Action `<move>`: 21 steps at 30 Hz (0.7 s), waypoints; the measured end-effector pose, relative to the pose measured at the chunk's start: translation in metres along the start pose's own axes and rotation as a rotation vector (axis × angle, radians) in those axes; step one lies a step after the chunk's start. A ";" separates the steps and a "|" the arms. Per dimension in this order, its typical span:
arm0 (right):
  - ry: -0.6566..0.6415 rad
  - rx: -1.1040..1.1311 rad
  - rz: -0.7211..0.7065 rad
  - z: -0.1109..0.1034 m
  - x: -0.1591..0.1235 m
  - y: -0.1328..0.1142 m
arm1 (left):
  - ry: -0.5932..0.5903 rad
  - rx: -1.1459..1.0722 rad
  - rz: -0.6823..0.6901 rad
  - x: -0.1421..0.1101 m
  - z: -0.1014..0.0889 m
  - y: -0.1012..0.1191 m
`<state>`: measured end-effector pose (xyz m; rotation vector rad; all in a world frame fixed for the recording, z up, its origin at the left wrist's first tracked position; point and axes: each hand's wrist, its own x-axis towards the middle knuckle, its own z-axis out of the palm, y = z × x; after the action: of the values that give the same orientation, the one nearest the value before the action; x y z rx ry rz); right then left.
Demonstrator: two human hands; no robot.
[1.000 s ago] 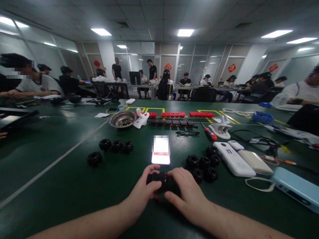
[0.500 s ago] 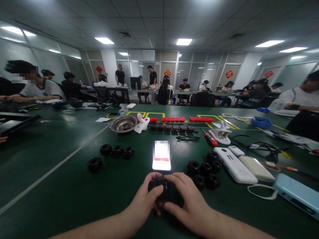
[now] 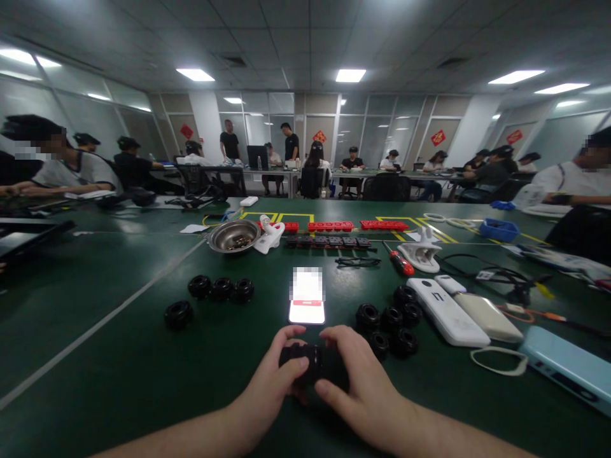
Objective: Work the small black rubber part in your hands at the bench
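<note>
Just in front of my body both hands are wrapped around a black cylindrical part. My left hand is closed on its left end, thumb pressed on top. From the other side my right hand grips the right end, thumb low and fingers over the top. Whether it is one piece or two joined is hidden by my fingers. Loose black ring-shaped parts lie to the left, and a cluster of similar black parts sits to the right. Beyond my hands lies a phone with a lit screen.
Farther back are a metal bowl with small pieces, red trays, a row of black parts and a screwdriver. Power banks, a light-blue device and cables stand right. Co-workers sit around.
The black part between my hands has turned, and more of its length shows now. My right hand's fingers have lifted slightly apart from the left. The view has shifted slightly.
</note>
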<state>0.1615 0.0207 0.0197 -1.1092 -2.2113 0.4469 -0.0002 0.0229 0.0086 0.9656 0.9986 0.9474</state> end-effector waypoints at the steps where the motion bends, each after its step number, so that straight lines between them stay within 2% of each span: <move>1: -0.025 -0.008 0.043 0.001 0.001 0.001 | -0.014 -0.006 0.018 -0.001 0.000 -0.001; 5: -0.109 -0.069 0.044 0.004 0.004 0.004 | -0.014 0.030 0.059 0.000 -0.001 -0.005; 11: -0.019 -0.131 -0.176 0.002 0.005 0.002 | -0.010 0.134 -0.109 0.003 0.003 0.000; 14: 0.002 -0.162 -0.232 0.001 0.004 0.001 | -0.003 0.054 -0.098 0.004 0.003 0.002; 16: -0.003 -0.121 -0.161 0.001 0.002 0.001 | 0.015 -0.008 -0.051 0.003 0.002 0.002; 18: -0.020 -0.047 -0.024 0.001 0.001 0.001 | 0.028 -0.039 -0.018 0.001 0.002 0.001; 21: -0.081 -0.013 0.117 0.003 0.002 0.003 | 0.004 -0.006 0.012 -0.003 0.003 0.000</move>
<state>0.1610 0.0239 0.0165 -1.2526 -2.2295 0.5365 0.0017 0.0198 0.0096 0.9662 0.9939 0.9623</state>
